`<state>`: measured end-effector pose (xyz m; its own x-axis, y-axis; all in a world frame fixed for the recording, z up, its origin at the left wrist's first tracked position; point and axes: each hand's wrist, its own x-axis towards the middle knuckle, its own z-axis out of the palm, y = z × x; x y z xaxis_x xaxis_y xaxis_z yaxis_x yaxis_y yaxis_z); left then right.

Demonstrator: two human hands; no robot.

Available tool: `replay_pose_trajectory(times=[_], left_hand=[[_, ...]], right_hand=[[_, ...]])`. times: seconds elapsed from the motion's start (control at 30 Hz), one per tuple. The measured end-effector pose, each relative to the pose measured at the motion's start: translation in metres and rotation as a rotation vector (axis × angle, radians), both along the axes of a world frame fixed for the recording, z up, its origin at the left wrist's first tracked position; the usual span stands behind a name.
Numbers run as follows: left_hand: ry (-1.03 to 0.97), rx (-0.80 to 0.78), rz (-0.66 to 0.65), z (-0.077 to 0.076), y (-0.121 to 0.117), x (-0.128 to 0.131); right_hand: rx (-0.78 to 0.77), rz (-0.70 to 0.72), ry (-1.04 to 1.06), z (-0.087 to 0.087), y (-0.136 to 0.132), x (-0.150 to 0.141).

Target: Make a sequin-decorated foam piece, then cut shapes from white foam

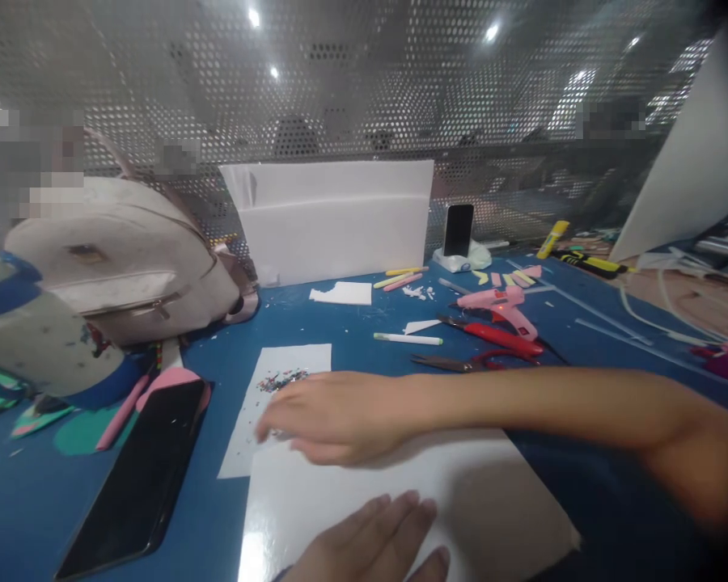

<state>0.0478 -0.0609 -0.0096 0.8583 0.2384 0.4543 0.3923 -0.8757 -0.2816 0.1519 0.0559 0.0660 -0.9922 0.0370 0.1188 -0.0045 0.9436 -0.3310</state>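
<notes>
My right hand (333, 416) reaches across from the right, its fingers held together and pointing left at the edge of a small white paper (291, 364) that carries a heap of coloured glitter bits (282, 378). What the fingertips hold, if anything, is blurred. My left hand (376, 546) lies flat with fingers stretched out on a large glossy white sheet (315, 501) at the near edge of the blue table (352, 327).
A black phone (139, 477) in a pink case lies at the left, beside a cap (36, 339) and a beige backpack (121, 259). A pink glue gun (501, 303), red-handled pliers (497, 335), scissors (461, 362), a white stick (408, 339), another phone (459, 229) and white foam board (340, 218) stand behind.
</notes>
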Motion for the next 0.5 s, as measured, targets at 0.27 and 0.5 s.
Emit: replay_pose_trajectory(times=[0.27, 0.5], left_hand=[[-0.048, 0.077, 0.015, -0.014, -0.005, 0.003], [-0.146, 0.133, 0.045, -0.025, -0.009, 0.006]], right_hand=[[0.062, 0.209, 0.079, -0.026, 0.025, -0.121], [0.030, 0.167, 0.023, -0.018, 0.029, -0.130]])
